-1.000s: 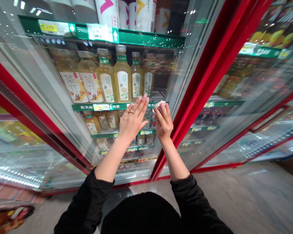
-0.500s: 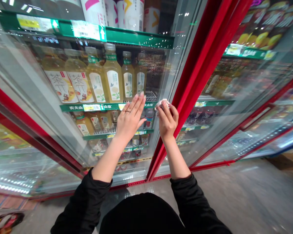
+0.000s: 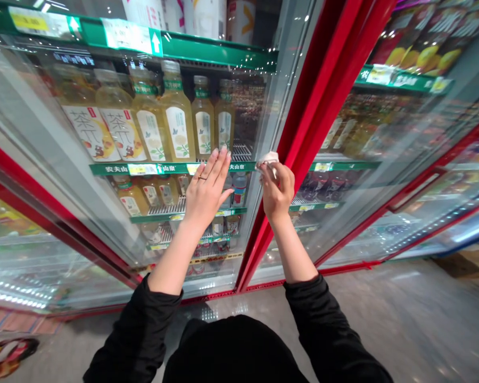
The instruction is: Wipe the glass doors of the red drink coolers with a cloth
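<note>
While I watch through the head camera, the right hand (image 3: 278, 192), fingers curled, grips a crumpled white wad (image 3: 270, 158) at the edge of the glass door (image 3: 252, 119), just beside the red frame (image 3: 307, 122). The left hand (image 3: 206, 196) is open, palm toward the glass; whether it touches, I cannot tell. Behind the glass, two bottles (image 3: 116, 127) have labels reading 茶π; a taller bottle (image 3: 179, 125) farther right wears a green neck band (image 3: 173, 85) reading 东方树叶. Below them, a green shelf strip (image 3: 171, 168) shows 农夫山泉 in white, partly covered by a price tag (image 3: 142, 169).
</note>
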`<action>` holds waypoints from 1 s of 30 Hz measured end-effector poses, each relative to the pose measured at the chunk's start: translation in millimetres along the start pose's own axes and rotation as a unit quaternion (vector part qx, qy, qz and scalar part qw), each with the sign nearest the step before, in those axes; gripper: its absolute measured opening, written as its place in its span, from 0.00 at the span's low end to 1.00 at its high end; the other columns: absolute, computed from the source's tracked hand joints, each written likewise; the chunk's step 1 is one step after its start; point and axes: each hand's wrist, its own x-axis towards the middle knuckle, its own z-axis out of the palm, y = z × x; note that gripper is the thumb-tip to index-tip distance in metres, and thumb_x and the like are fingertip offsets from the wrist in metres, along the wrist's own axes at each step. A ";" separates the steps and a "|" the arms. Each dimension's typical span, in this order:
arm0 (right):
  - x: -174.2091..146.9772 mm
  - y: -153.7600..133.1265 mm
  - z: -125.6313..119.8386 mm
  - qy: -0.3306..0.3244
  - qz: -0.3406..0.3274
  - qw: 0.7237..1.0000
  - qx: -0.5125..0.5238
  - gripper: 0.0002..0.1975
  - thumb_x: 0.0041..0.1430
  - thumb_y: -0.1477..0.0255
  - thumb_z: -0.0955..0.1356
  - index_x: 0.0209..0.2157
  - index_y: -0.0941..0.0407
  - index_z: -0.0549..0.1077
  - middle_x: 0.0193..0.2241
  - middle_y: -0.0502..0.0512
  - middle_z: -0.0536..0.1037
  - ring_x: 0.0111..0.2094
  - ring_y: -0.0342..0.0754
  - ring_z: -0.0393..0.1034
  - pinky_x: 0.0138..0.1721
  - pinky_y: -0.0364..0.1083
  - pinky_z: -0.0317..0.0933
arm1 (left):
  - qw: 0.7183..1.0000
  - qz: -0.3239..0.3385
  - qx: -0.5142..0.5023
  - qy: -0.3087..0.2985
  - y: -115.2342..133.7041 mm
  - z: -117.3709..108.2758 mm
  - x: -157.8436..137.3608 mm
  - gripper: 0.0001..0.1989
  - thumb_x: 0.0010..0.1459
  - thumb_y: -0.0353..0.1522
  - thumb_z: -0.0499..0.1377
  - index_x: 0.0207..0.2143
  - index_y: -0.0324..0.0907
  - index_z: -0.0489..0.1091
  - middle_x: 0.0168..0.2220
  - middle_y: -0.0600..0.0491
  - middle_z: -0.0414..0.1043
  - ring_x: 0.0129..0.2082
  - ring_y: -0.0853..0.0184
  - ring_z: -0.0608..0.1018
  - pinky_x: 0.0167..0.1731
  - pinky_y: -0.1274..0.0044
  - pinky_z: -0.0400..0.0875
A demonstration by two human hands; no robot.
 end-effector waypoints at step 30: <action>-17.9 -25.6 -12.1 -0.025 0.032 0.998 -0.049 0.15 0.76 0.74 0.65 0.51 0.49 0.84 0.49 0.58 0.84 0.52 0.55 0.80 0.56 0.56 0.78 | 1.000 -0.014 -0.022 0.004 -19.5 2.1 -40.8 0.60 0.68 0.32 0.68 0.81 0.49 0.24 0.81 0.46 0.46 0.81 0.55 0.55 0.82 0.61 0.43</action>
